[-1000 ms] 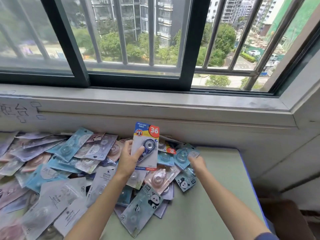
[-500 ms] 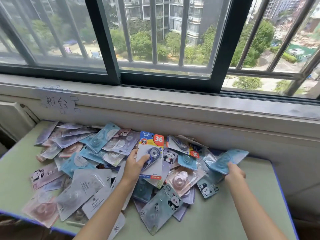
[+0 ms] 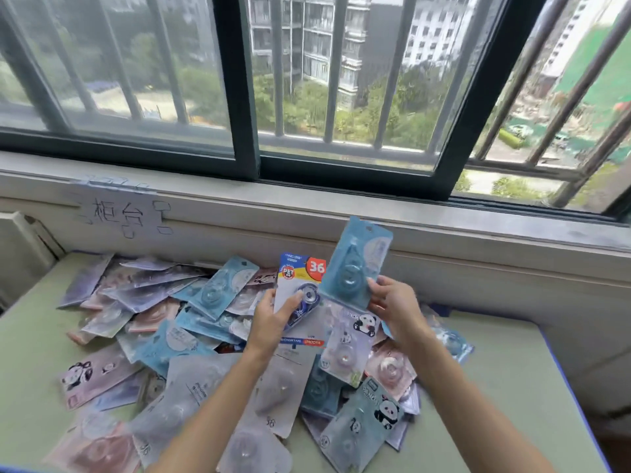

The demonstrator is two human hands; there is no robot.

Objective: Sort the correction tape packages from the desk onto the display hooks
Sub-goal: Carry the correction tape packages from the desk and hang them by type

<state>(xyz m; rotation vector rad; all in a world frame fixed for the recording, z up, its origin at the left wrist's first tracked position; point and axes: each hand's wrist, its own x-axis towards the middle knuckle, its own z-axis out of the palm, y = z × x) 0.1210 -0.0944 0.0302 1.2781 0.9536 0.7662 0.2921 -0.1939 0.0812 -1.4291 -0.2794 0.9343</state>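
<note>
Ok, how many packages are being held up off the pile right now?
2. The left hand holds the white package with the red 36; the right hand holds a blue package just beside it. More may be hidden behind them.

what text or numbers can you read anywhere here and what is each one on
"36" and "PET": white package in the left hand
"柜台": paper sign taped on the wall
"PANDA": teal panda package on the desk
"36": grey package in the pile
Blue package in the right hand: print too blurred

Two hands [image 3: 273,322], two held packages [image 3: 355,268].
</note>
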